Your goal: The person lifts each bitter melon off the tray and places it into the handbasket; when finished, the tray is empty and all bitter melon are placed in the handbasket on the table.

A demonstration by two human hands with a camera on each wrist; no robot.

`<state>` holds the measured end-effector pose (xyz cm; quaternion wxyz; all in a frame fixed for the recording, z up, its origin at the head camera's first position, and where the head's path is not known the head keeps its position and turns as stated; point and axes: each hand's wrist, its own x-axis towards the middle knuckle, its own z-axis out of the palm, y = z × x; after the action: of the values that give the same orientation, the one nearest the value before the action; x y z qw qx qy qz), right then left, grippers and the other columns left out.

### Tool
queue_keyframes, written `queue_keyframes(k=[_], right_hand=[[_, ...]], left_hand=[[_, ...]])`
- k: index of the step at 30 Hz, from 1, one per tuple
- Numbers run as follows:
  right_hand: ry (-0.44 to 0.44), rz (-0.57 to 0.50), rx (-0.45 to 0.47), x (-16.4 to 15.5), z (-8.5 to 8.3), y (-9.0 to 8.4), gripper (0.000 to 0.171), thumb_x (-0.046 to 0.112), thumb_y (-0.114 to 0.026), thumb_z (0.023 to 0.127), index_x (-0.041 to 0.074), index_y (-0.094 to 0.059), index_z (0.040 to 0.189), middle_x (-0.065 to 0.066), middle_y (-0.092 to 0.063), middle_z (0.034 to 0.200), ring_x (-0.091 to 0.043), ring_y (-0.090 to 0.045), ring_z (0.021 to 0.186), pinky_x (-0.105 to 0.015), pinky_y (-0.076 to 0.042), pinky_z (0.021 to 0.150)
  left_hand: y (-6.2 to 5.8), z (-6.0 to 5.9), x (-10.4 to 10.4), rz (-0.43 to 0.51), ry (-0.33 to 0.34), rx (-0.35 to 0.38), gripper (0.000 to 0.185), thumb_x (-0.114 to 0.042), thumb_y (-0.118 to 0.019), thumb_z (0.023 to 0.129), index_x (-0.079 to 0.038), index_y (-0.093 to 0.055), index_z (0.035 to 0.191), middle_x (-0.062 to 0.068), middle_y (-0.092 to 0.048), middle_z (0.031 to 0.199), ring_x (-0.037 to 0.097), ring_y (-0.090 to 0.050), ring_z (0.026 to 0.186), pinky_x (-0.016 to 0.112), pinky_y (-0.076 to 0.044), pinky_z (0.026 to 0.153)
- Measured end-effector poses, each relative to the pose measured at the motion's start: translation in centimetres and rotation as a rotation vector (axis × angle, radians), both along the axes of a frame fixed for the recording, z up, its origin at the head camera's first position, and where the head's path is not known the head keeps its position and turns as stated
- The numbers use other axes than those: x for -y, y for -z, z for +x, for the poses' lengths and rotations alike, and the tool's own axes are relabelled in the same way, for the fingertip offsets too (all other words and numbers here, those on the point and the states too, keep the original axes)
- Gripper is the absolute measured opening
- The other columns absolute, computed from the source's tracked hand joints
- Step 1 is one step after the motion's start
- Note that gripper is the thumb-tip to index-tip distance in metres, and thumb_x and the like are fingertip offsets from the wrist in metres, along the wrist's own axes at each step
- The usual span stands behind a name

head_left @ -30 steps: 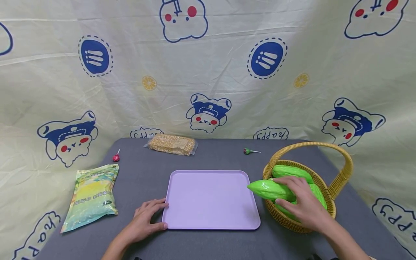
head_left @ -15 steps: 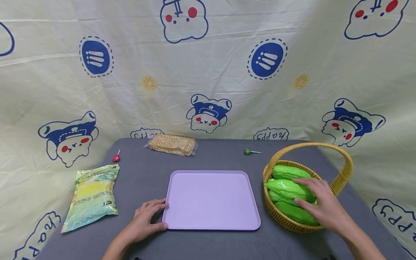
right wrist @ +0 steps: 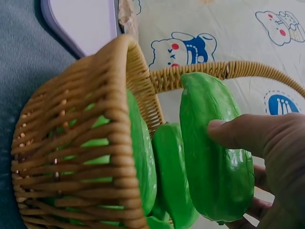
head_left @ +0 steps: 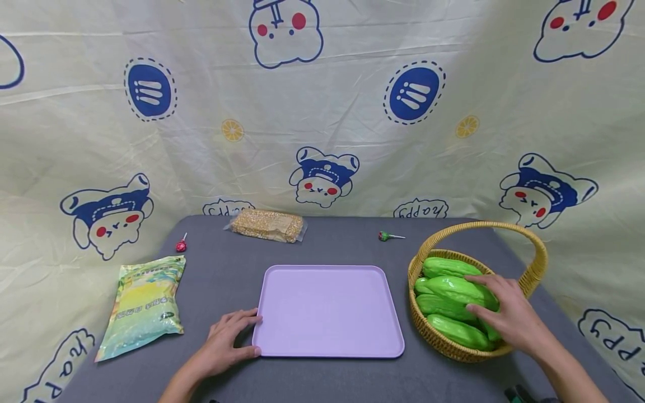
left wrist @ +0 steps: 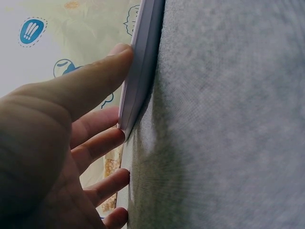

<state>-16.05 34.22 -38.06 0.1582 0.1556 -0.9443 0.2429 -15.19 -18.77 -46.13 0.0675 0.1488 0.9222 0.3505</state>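
My right hand (head_left: 515, 313) pinches a shiny green gourd (head_left: 461, 291), ridged lengthwise, at its right end. In the right wrist view the thumb presses one side of this gourd (right wrist: 214, 171), with fingers partly hidden behind it. It lies over several similar gourds (head_left: 456, 331) in a round wicker basket (head_left: 420, 322). My left hand (head_left: 224, 344) rests beside a flat lilac tray (head_left: 327, 310), thumb and index fingertips at its left edge. The left wrist view shows the thumb along the tray's side (left wrist: 138, 78), the fingers fairly straight and spread.
The basket's tall handle (head_left: 536, 263) arches over its right side. On the grey table lie a yellow-green bag (head_left: 146, 305) at left, a clear pack of grains (head_left: 267, 225) at the back, a red lollipop (head_left: 181, 245) and a green lollipop (head_left: 385, 236). A printed cloth hangs behind.
My right hand has moved right with the gourd, whose tip stuck out past the basket's left rim and now lies within it. My left hand and the tray have stayed put.
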Motion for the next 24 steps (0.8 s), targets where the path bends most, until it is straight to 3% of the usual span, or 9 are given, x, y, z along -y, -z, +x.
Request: queue_keyframes(k=[8,24], right_hand=[[0.024,0.001,0.022,-0.5,-0.9,0.7,0.05,0.012,-0.073,0.08,0.0,-0.054,0.125,-0.026,-0.051,0.122,-0.045,-0.038,0.111,-0.059,-0.028,0.084],[0.054,0.061,0.014,-0.7,-2.3,2.2,0.049,0.007,-0.074,0.077,0.004,-0.057,0.123,-0.023,-0.05,0.113,-0.039,-0.039,0.102,-0.053,-0.031,0.077]], left_hand=[[0.1,0.0,0.0,0.001,0.002,-0.008,0.059,-0.046,-0.072,0.077,-0.017,-0.057,0.127,0.004,-0.046,0.144,0.036,-0.033,0.133,0.065,-0.021,0.097],[0.3,0.0,0.1,-0.004,0.003,-0.01,0.06,-0.046,-0.072,0.077,-0.018,-0.057,0.127,0.004,-0.046,0.144,0.037,-0.033,0.134,0.065,-0.022,0.097]])
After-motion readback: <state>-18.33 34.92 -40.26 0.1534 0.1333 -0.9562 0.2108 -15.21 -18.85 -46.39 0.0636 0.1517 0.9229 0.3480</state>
